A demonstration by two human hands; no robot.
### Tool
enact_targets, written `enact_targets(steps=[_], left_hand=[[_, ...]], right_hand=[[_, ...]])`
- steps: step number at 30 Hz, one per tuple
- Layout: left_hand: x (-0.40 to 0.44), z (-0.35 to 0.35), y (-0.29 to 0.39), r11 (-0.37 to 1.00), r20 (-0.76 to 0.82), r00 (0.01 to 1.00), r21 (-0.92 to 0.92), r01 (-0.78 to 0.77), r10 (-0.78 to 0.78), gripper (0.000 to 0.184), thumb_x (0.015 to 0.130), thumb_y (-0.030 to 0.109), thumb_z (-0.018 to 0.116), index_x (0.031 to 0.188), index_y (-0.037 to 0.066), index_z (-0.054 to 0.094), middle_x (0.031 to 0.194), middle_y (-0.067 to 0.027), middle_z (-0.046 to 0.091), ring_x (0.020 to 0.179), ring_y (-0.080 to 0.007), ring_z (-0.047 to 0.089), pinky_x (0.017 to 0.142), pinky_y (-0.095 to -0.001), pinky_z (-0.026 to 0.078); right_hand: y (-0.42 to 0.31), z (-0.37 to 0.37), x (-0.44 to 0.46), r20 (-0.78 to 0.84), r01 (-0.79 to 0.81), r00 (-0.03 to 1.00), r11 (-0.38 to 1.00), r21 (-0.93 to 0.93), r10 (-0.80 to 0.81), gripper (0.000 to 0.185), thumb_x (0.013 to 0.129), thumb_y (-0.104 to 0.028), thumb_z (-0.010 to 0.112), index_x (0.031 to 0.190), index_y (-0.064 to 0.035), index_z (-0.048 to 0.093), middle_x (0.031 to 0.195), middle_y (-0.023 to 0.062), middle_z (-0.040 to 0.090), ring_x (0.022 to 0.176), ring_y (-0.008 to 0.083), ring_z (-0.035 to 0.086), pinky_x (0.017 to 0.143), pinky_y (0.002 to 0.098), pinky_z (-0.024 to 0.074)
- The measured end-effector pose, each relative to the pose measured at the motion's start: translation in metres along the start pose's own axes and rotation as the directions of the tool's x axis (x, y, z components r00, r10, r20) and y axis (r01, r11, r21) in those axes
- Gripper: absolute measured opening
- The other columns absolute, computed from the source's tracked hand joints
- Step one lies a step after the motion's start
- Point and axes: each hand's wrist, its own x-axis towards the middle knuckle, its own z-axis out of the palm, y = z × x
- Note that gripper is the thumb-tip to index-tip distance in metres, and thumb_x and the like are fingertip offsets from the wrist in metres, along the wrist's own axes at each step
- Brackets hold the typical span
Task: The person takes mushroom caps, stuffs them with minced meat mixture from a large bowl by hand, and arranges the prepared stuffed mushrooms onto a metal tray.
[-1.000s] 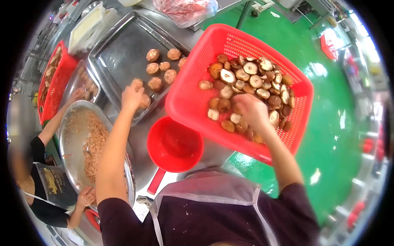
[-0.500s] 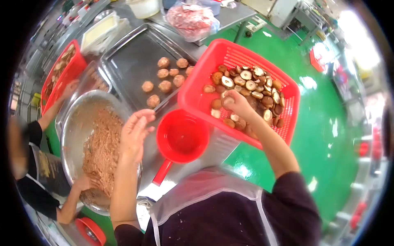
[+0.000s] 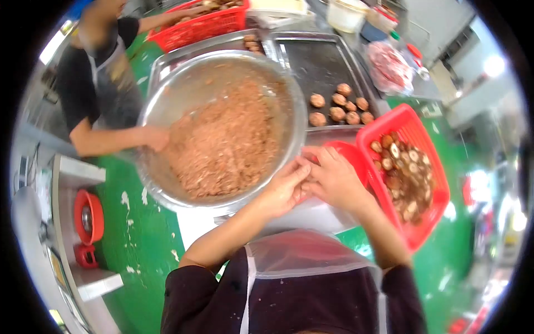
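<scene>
Drawn away from the red mushroom basket [image 3: 417, 238] over the past half second, the right hand [image 3: 335, 177] now meets the left hand [image 3: 285, 189] beside the steel bowl [image 3: 167, 97], at the bowl's four o'clock. At left, toward ten o'clock, a co-worker [image 3: 92, 83] in a dark top dips one hand [image 3: 156, 139] into the bowl's nine o'clock side, where a broad heap of pinkish mixture [image 3: 222, 145] remains. Just right of centre, the person's bent fingers meet across both hands; whether they grasp anything cannot be told, since whatever lies between them is hidden. At twelve o'clock from the hands, a metal tray [image 3: 308, 61] carries nine rounded balls [image 3: 337, 114], apparently finished pieces, grouped toward its six o'clock end. A red dipper [image 3: 355, 157] sits partly hidden behind the right hand. At three o'clock, the basket holds many mushrooms [image 3: 410, 167], some caps up, others showing pale undersides. Judging by the mixture and mushrooms still waiting against nine balls on the tray, much of the work appears left.
</scene>
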Motion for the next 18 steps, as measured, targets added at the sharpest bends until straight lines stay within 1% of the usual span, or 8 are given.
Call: enact_targets(steps=[1,5,7,9,11,14,17,18], left_hand=[[-0.010,-0.013,0.002,0.994,0.080,0.994,-0.092,-0.064,0.071,0.032,0.093,0.020,0.046,0.122,0.007,0.042,0.102,-0.0097,0.056,0.082,-0.0181,0.060,0.074,-0.0281,0.052],[-0.077,-0.053,0.028,0.974,-0.258,0.940,0.031,-0.224,0.224,0.034,0.088,0.012,0.050,0.121,0.005,0.042,0.105,-0.0158,0.056,0.084,-0.0258,0.061,0.065,-0.0308,0.054],[-0.107,-0.078,0.035,0.932,-0.398,0.848,0.056,-0.359,0.351,0.032,0.088,0.011,0.049,0.119,0.005,0.043,0.107,-0.0164,0.056,0.084,-0.0269,0.061,0.064,-0.0304,0.054],[-0.128,-0.096,0.045,0.871,-0.487,0.743,0.081,-0.485,0.459,0.029,0.088,0.011,0.048,0.117,0.005,0.044,0.108,-0.0169,0.056,0.084,-0.0276,0.061,0.063,-0.0300,0.054],[-0.141,-0.107,0.050,0.790,-0.538,0.637,0.094,-0.606,0.553,0.027,0.089,0.011,0.048,0.115,0.005,0.045,0.109,-0.0173,0.055,0.085,-0.0280,0.061,0.064,-0.0296,0.054],[-0.151,-0.113,0.057,0.742,-0.524,0.600,0.096,-0.663,0.604,0.024,0.090,0.012,0.047,0.113,0.006,0.046,0.109,-0.0175,0.055,0.085,-0.0277,0.060,0.064,-0.0290,0.053],[-0.152,-0.116,0.061,0.773,-0.539,0.626,0.078,-0.630,0.564,0.024,0.090,0.012,0.046,0.114,0.006,0.043,0.110,-0.0183,0.055,0.089,-0.0286,0.060,0.065,-0.0302,0.054],[-0.149,-0.117,0.062,0.779,-0.544,0.629,0.073,-0.623,0.555,0.025,0.090,0.012,0.046,0.114,0.006,0.043,0.110,-0.0184,0.055,0.089,-0.0289,0.060,0.065,-0.0307,0.054]], right_hand=[[-0.002,0.002,0.010,-0.004,0.117,0.993,0.991,0.061,-0.117,0.041,0.081,-0.026,0.059,0.116,-0.0046,0.053,0.120,0.0141,0.049,0.110,0.0335,0.047,0.089,0.0408,0.0420],[-0.006,0.028,0.060,-0.086,0.163,0.986,0.901,0.403,-0.140,0.036,0.082,-0.021,0.057,0.114,-0.0032,0.054,0.109,0.0159,0.053,0.097,0.0329,0.054,0.086,0.0384,0.0434],[0.004,0.062,0.093,0.083,0.128,0.982,0.927,0.352,-0.167,0.032,0.082,-0.018,0.056,0.110,-0.0031,0.055,0.105,0.0166,0.056,0.096,0.0324,0.056,0.082,0.0394,0.0449],[0.013,0.104,0.124,0.237,0.148,0.955,0.977,0.151,-0.181,0.028,0.081,-0.014,0.054,0.107,-0.0034,0.056,0.106,0.0161,0.057,0.098,0.0319,0.056,0.080,0.0410,0.0460],[0.024,0.136,0.156,0.458,0.132,0.886,0.987,-0.095,-0.075,0.029,0.082,-0.012,0.050,0.109,-0.0039,0.056,0.106,0.0161,0.058,0.098,0.0320,0.057,0.080,0.0422,0.0465],[0.057,0.186,0.171,0.417,0.095,0.909,0.981,-0.169,-0.017,0.031,0.081,-0.018,0.051,0.108,-0.0042,0.057,0.101,0.0161,0.061,0.092,0.0327,0.059,0.079,0.0433,0.0477],[0.043,0.191,0.169,0.657,0.094,0.746,0.961,-0.261,0.105,0.031,0.079,-0.024,0.052,0.099,-0.0020,0.061,0.093,0.0167,0.063,0.086,0.0339,0.061,0.075,0.0438,0.0489],[0.041,0.188,0.163,0.681,0.178,0.732,0.956,-0.232,0.029,0.030,0.078,-0.025,0.053,0.097,-0.0033,0.062,0.092,0.0162,0.064,0.085,0.0340,0.061,0.074,0.0438,0.0491]])
